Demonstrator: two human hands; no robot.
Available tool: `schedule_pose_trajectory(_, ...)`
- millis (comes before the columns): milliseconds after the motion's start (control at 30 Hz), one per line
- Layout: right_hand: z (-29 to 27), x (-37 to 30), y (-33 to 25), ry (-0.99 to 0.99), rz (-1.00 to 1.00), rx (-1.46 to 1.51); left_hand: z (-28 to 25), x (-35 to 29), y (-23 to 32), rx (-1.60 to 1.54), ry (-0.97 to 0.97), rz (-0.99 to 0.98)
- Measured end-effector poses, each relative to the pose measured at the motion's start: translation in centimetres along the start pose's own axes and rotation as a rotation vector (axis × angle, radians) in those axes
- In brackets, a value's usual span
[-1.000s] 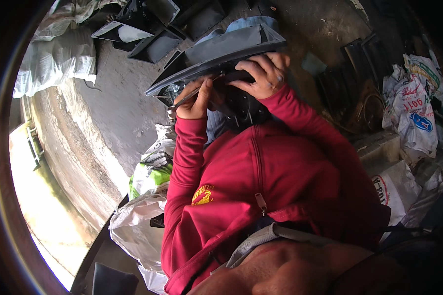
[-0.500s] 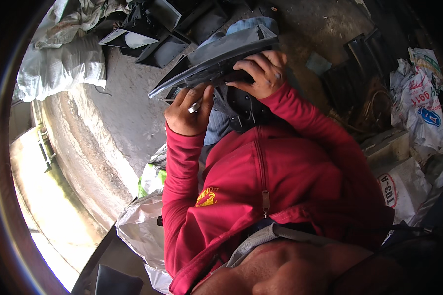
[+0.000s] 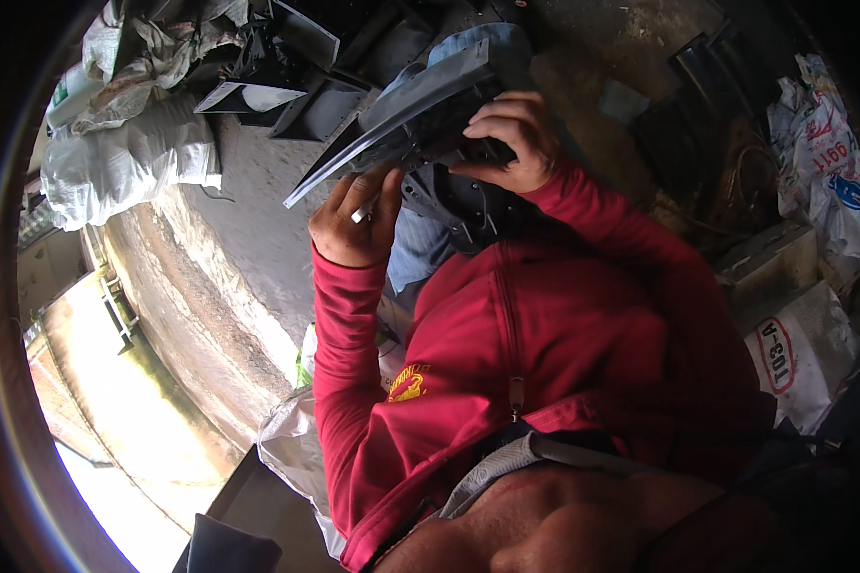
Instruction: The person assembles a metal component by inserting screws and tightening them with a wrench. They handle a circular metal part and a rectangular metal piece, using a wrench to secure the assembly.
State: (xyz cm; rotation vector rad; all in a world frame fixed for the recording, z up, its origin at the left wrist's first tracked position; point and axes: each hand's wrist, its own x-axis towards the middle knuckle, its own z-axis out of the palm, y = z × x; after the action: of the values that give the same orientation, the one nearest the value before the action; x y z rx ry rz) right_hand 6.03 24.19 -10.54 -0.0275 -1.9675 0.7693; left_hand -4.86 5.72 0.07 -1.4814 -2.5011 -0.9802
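Observation:
In front of my chest is a dark grey plastic panel (image 3: 420, 110) with a flat face and a raised rim, tilted so its right end is higher. My left hand (image 3: 352, 222) is closed at its lower left edge, fingertips against the underside. A short whitish stick-like piece (image 3: 362, 212) pokes out between those fingers; its kind cannot be made out. My right hand (image 3: 516, 143) grips the panel's right side, fingers curled over and thumb below. Beneath the panel, another black plastic part (image 3: 459, 205) with small holes lies over my lap.
Several black box-shaped plastic parts (image 3: 325, 107) lie on the concrete floor (image 3: 248, 220) ahead. White plastic sacks (image 3: 129, 158) are heaped at the far left, printed sacks (image 3: 822, 153) at the right. More black parts (image 3: 726, 81) stand at the far right, and a white bag (image 3: 296, 439) is by my left elbow.
The panel has tipped more steeply, its right end drawn slightly left, showing more of its underside. My right hand has shifted a little left and my left hand slightly left with it. The view has turned slightly.

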Motion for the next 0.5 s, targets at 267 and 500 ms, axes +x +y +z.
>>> schedule_pose_trajectory(267, -2.8, 4.8, 4.7, -0.358, 0.049, -0.029, 0.1, 1.7, 0.7, 0.074, -0.102, 0.123)
schedule_pose_trajectory(500, -1.1, 5.0, 5.5, -0.359, -0.045, 0.187, 1.8, 3.5, 3.2, 0.408, -0.252, 0.196)
